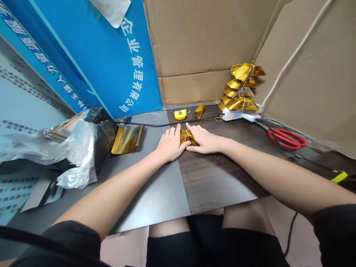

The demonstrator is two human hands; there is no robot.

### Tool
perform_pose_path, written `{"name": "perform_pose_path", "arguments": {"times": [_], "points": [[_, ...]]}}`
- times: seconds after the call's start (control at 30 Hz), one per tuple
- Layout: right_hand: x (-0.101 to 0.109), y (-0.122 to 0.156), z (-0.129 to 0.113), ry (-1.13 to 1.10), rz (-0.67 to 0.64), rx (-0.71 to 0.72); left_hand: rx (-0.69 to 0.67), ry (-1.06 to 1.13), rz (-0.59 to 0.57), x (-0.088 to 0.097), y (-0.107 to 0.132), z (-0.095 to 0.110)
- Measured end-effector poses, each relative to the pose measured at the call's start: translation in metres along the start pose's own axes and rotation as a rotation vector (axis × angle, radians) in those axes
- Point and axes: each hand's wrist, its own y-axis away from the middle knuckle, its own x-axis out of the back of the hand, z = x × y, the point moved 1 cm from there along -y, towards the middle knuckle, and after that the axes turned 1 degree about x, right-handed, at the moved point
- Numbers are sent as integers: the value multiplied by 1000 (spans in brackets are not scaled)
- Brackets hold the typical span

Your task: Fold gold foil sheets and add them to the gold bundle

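Note:
A small bundle of gold foil pieces (187, 137) lies on the dark table (211, 178) between my two hands. My left hand (169, 145) presses against its left side, fingers together and curled over it. My right hand (203, 140) covers its right side, fingers laid along the bundle. Both hands grip the bundle from either side. Most of the bundle is hidden under my fingers.
A stack of gold foil sheets (127, 139) lies left, beside crumpled plastic bags (83, 148). Behind are a yellow tape measure (180, 114), a folded gold piece (199, 111), a rubber band (218, 119), piled gold bundles (240, 89) on a power strip (239, 115), red scissors (287, 138), and cardboard walls (205, 40).

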Motion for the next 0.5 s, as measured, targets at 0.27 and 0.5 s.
{"name": "perform_pose_path", "arguments": {"times": [0.27,0.5], "points": [[2,0,4,-25,9,-10,2,-17,51,-1,3,-3],[5,1,3,18,-56,-39,4,-3,-3,1,2,-4]]}}
